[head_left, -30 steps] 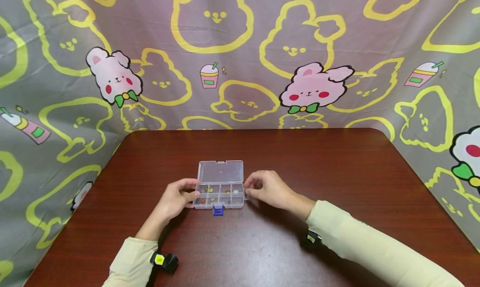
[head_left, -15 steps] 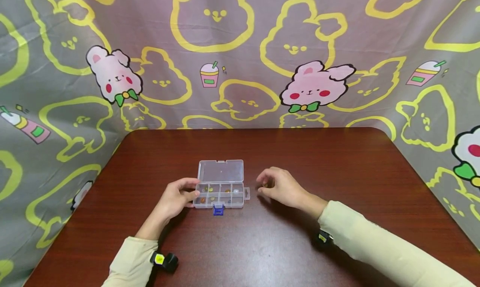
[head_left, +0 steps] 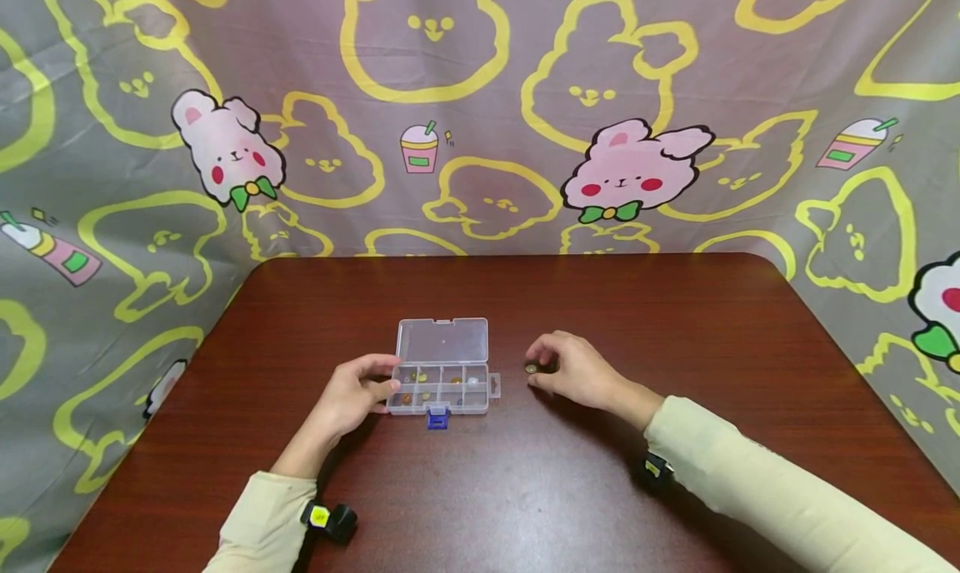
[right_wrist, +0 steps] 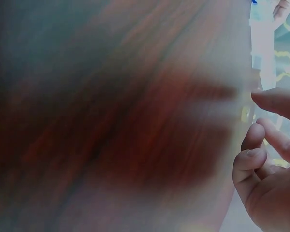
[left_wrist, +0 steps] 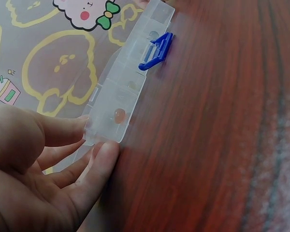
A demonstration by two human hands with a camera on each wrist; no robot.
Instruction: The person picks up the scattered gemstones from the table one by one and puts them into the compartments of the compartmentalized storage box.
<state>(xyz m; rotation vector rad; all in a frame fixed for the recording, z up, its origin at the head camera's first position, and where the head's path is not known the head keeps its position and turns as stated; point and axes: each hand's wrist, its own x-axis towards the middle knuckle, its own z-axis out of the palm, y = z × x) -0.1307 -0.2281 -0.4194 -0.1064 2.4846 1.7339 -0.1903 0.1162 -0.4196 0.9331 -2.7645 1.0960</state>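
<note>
A clear plastic compartment box (head_left: pixel 438 388) with a blue latch (head_left: pixel 438 419) lies with its lid (head_left: pixel 442 341) raised at the back. Small rounded orange, yellow and pale pieces sit in several compartments; an orange piece (left_wrist: pixel 119 116) shows through its side. My left hand (head_left: pixel 352 394) grips the box's left end between thumb and fingers. To the right of the box, my right hand (head_left: pixel 573 371) has its thumb and index finger apart. A small round yellowish-brown piece (head_left: pixel 531 368) lies on the table by those fingertips; the right wrist view shows it blurred beyond them.
A dark red-brown wooden table (head_left: pixel 480 490) carries the box. Behind and beside it hangs a grey cartoon-print cloth (head_left: pixel 480 98). A clear hanging tab (head_left: pixel 494 386) sticks out from the box's right end.
My right hand has moved right, away from the box's right end. The small round piece, hidden at first, now shows on the table by its spread fingertips. My left hand stays put.
</note>
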